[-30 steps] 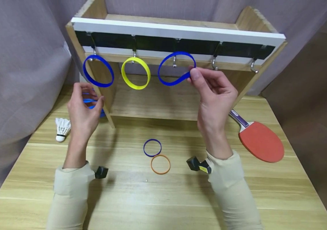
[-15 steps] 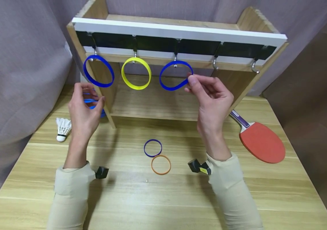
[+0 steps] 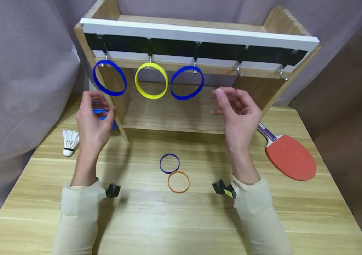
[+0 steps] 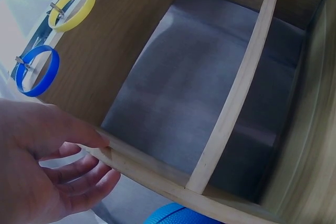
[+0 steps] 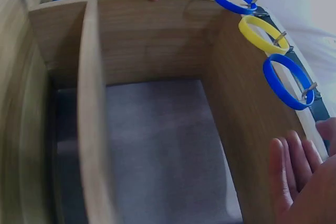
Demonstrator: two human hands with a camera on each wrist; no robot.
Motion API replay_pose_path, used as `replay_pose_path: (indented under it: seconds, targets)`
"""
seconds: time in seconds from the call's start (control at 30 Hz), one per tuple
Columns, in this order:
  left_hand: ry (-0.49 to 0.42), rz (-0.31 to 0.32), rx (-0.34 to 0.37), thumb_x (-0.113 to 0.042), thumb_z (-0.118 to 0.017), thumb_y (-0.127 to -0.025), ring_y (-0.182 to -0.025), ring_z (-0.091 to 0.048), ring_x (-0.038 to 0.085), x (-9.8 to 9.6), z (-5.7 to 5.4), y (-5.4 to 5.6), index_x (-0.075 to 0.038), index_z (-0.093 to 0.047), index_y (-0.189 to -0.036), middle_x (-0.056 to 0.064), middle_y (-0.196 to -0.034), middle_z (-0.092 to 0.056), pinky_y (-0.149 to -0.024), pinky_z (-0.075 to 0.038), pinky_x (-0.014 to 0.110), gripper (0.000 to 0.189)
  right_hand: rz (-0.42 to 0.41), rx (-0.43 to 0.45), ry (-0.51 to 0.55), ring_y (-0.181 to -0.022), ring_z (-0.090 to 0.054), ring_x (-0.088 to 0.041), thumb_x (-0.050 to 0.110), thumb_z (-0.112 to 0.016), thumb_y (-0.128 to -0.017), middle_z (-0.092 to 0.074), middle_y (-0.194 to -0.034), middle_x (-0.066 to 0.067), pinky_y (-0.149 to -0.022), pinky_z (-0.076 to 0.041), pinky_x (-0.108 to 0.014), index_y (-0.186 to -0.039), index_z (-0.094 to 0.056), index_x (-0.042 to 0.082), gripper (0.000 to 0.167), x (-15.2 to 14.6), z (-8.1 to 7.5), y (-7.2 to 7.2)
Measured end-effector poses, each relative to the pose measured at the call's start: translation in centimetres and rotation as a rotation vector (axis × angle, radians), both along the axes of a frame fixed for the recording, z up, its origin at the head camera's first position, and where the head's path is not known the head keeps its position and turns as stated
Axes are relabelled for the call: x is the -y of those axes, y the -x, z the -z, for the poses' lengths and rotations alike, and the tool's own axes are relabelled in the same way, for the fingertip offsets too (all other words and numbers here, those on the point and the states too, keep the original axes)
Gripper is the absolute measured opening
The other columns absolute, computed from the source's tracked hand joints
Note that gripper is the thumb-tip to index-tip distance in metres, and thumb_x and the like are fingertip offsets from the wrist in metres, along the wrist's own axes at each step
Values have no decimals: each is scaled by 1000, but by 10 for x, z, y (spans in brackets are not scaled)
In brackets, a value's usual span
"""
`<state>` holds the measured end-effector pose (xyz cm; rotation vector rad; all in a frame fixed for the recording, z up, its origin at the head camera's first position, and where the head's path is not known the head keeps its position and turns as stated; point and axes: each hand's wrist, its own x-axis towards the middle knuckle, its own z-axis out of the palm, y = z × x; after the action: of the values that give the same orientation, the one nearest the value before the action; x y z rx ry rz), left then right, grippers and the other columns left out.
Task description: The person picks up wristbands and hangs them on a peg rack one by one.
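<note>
Three silicone wristbands hang on the hooks of a wooden shelf's front rail (image 3: 219,32): a blue wristband (image 3: 109,92) at far left, a yellow wristband (image 3: 151,96), then another blue wristband (image 3: 187,96) on the middle hook. Just right of that last band is my right hand (image 3: 239,113), fingers loosely bent and holding nothing. My left hand (image 3: 93,120) grips the shelf's left side panel (image 4: 149,173), thumb on the inner side and fingers outside it. On the table, a dark blue wristband (image 3: 169,173) touches an orange wristband (image 3: 178,192).
Two bare hooks (image 3: 239,70) sit at the rail's right end. A shuttlecock (image 3: 70,141) lies left of the shelf, and a red table tennis bat (image 3: 290,157) lies at right. Behind my left hand is a blue ball (image 4: 181,214). Curtains (image 3: 24,71) surround the table.
My right hand lowered the blue wristband onto the middle hook, let it go and drew back to the right. The left hand stays at the side panel.
</note>
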<state>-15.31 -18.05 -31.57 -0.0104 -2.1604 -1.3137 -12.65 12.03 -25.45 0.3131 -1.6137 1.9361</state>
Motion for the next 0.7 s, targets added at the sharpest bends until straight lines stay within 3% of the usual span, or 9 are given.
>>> replay_pose_path:
  seconds: [0.13,0.3,0.4,0.57,0.7]
  targets:
    - [1,1,1,0,-72,-84,-83,-62,13,-1,-1,0,-1,-52,-115,4,-97,-59,-71,-56,18,37,-26,110,-257,-68,-67,-27,20,-67,-95,-71,-80,-14,-53,-57,-29,-87,-72,-4,26,-5,21,-2]
    - [-6,0,7,-1,-73,-85,-84,-62,14,0,-1,-2,-2,-53,-117,4,-98,-59,-72,-56,18,38,-129,302,-886,-65,-64,-13,33,-67,-94,-68,-75,6,-56,-54,-27,-88,-74,13,22,-10,45,-10]
    - [-9,-2,13,-2,-73,-85,-84,-62,14,0,-1,-3,-3,-53,-118,4,-98,-59,-72,-56,18,39,-204,367,-1171,-65,-61,-7,31,-70,-92,-66,-75,10,-57,-52,-27,-92,-73,17,14,-10,58,-15]
    - [-14,-3,10,-1,-73,-84,-83,-62,12,-1,-2,-3,-2,-53,-116,3,-98,-59,-70,-55,16,38,-260,483,-1369,-65,-59,-4,30,-75,-87,-65,-74,12,-57,-50,-28,-91,-72,19,12,-10,84,-18]
    - [-10,-4,9,-1,-73,-84,-82,-62,11,-2,-1,-2,-1,-53,-117,3,-97,-59,-69,-55,15,39,-298,518,-1501,-67,-57,-6,34,-79,-83,-63,-74,14,-58,-48,-29,-84,-68,22,17,-9,99,-17]
